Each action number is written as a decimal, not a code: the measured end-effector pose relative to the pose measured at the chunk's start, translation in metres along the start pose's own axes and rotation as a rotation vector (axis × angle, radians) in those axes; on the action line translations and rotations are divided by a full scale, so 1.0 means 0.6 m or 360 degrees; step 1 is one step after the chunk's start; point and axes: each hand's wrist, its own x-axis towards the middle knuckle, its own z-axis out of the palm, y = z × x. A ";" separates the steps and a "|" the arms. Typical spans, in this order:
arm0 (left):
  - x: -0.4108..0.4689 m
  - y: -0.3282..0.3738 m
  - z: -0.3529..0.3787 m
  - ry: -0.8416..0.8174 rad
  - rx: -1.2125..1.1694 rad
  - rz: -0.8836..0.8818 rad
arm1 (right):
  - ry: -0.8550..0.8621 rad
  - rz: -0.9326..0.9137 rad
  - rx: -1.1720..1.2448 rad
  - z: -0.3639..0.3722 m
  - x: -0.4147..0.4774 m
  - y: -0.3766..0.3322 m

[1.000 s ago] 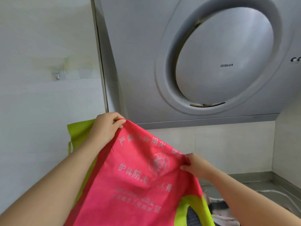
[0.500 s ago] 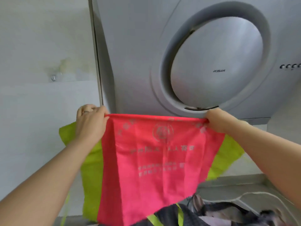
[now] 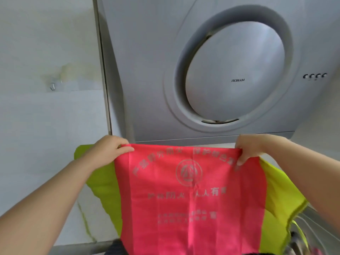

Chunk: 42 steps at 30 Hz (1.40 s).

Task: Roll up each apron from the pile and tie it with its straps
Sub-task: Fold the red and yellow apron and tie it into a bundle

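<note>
1. My left hand [image 3: 108,151] pinches the 10 o'clock corner of the thin pink fabric apron with lime-green side panels [image 3: 189,190]; my right hand [image 3: 252,150] pinches its 2 o'clock corner.
2. The apron hangs spread toward 6 o'clock, held in the air.
3. Judgement: keep the hem level and taut, then lay it flat before rolling.
4. Grey metal range hood [image 3: 235,70] behind, at 12 o'clock.

The person's two bare forearms rise from the lower corners of the view and reach forward, the hands level with each other and well apart. The left hand [image 3: 110,151] shows its back to the camera, with fingers curled and the thumb lying across the front of the apron [image 3: 193,190] at its upper left corner. The right hand [image 3: 251,149] pinches the upper right corner, thumb pressed on the front and fingers tucked behind.
</note>
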 end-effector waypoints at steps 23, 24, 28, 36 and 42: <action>0.007 -0.066 0.034 0.0199 -0.0011 -0.0474 | 0.0091 -0.0453 0.1296 0.036 -0.018 -0.073; 0.005 -0.066 0.036 0.0246 -0.0040 -0.0466 | 0.0108 -0.0429 0.1322 0.041 -0.015 -0.073; -0.001 -0.066 0.041 0.0277 -0.0140 -0.0423 | 0.0116 -0.0349 0.1422 0.062 0.003 -0.066; -0.009 -0.056 0.065 -0.0142 -0.0144 -0.0335 | 0.0148 -0.0307 0.0626 0.082 0.034 -0.038; 0.004 -0.068 0.098 -0.0223 0.0354 -0.0377 | 0.0196 -0.0179 0.0067 0.105 0.078 -0.053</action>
